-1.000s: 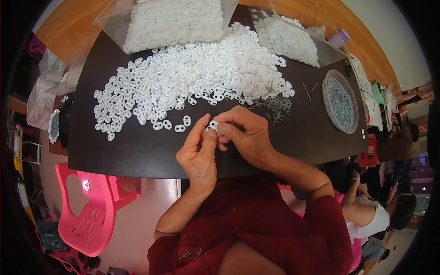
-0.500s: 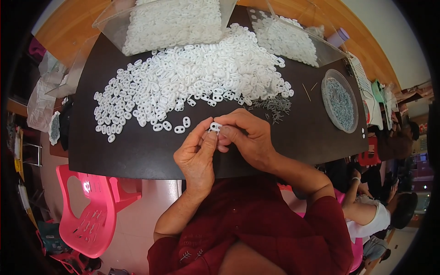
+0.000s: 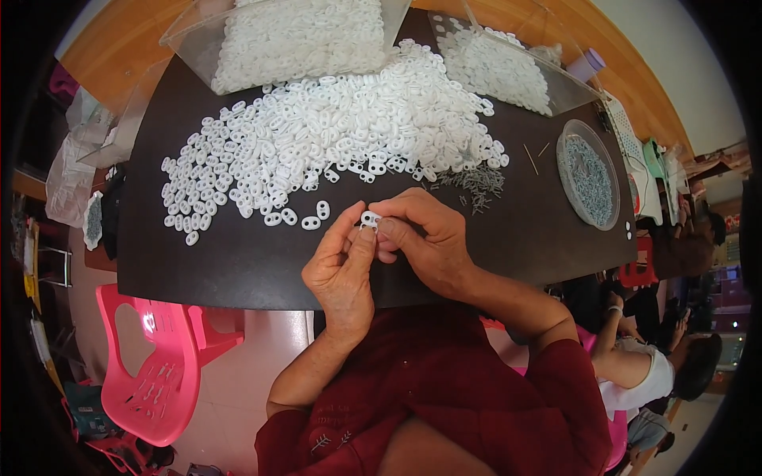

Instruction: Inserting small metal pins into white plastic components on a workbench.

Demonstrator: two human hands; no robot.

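Observation:
Between my two hands is a small white oval plastic piece with two holes [image 3: 371, 217]. My left hand [image 3: 341, 270] pinches it from the left with thumb and fingers. From the right, my right hand [image 3: 432, 242] grips the same piece between thumb and forefinger. Fingertips cover its lower part, so whether a second part is in there I cannot tell. Just beyond my hands a big heap of the same white two-hole pieces [image 3: 341, 127] spreads over the dark table [image 3: 214, 274]. A few loose ones lie close to my left fingers.
A pile of small grey pins [image 3: 476, 187] lies at the heap's right edge. Farther right stands a round clear tub of metal pins [image 3: 587, 173]. Clear bins [image 3: 302, 47] of white pieces line the back. A pink chair [image 3: 159, 365] stands at left; another person [image 3: 635, 365] sits at right.
Both hands keep their pinch on the white piece, which has shifted very slightly. Nothing else on the table has visibly moved.

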